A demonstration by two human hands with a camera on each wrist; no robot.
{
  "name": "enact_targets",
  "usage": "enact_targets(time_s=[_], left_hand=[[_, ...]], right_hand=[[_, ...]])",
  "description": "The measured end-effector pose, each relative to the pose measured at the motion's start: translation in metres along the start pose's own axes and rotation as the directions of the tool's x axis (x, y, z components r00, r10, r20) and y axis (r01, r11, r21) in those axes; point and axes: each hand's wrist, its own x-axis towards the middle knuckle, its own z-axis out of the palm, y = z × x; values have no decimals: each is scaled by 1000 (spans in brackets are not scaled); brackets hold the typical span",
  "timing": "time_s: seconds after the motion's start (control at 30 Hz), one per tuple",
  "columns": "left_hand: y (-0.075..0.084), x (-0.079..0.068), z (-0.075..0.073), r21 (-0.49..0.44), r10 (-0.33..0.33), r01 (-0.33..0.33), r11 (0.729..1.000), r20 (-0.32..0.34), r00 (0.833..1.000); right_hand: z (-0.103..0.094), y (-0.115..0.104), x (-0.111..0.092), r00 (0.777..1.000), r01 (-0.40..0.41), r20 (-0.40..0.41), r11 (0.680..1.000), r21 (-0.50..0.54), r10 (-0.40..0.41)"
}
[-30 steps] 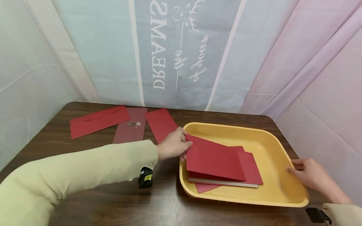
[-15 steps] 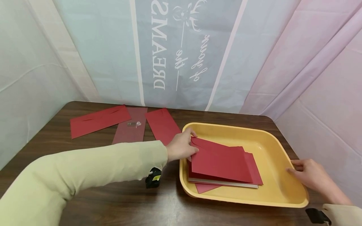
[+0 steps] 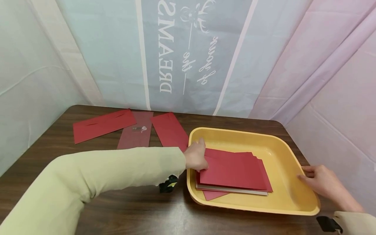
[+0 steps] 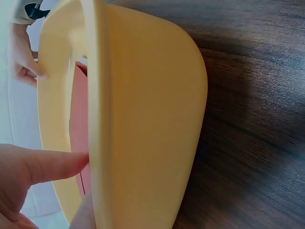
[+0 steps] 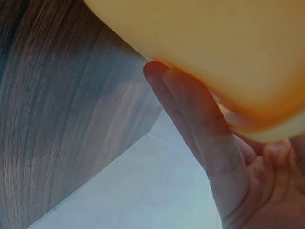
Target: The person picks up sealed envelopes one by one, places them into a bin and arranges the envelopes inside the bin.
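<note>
In the head view, my left hand (image 3: 196, 156) reaches over the left rim of a yellow plastic tray (image 3: 235, 131). Its thumb and index finger are spread apart at the left end of the top red envelope (image 3: 232, 168), which lies on a stack of red envelopes. The left wrist view shows the straight thumb (image 4: 59, 164) by the tray's rim; the other fingers are mostly hidden behind that wall. My right hand (image 3: 321, 182) grips the tray's right rim, with the thumb inside. From the right wrist view, its fingers (image 5: 200, 119) lie against the tray's outer side.
On the dark wooden table (image 3: 132, 209), left of the tray, lie a red envelope (image 3: 104, 125), a duller red envelope with a printed mark (image 3: 135, 135) and another red envelope (image 3: 170, 130) near the tray. A printed cloth (image 3: 188, 58) hangs behind, with side cloths at both ends.
My left hand has moved right and lower over the tray. The top envelope has shifted slightly right and settled flatter on the stack. My right hand and the tray have stayed in place.
</note>
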Motion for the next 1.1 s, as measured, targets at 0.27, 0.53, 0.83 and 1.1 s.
enact_targets(time_s=[0.27, 0.53, 0.83, 1.1], left_hand=[[6, 2, 7, 164, -77, 80, 983, -20, 997], [12, 1, 15, 236, -100, 101, 966, -17, 995], [10, 2, 14, 235, -93, 93, 968, -8, 996], [4, 3, 9, 148, -52, 53, 988, -9, 999]], right_hand=[[1, 2, 1, 1000, -7, 6, 1000, 8, 7], [2, 3, 1, 1000, -11, 9, 1000, 9, 11], [1, 3, 1, 1000, -17, 22, 1000, 12, 17], [3, 4, 1, 1000, -4, -5, 1000, 0, 4]])
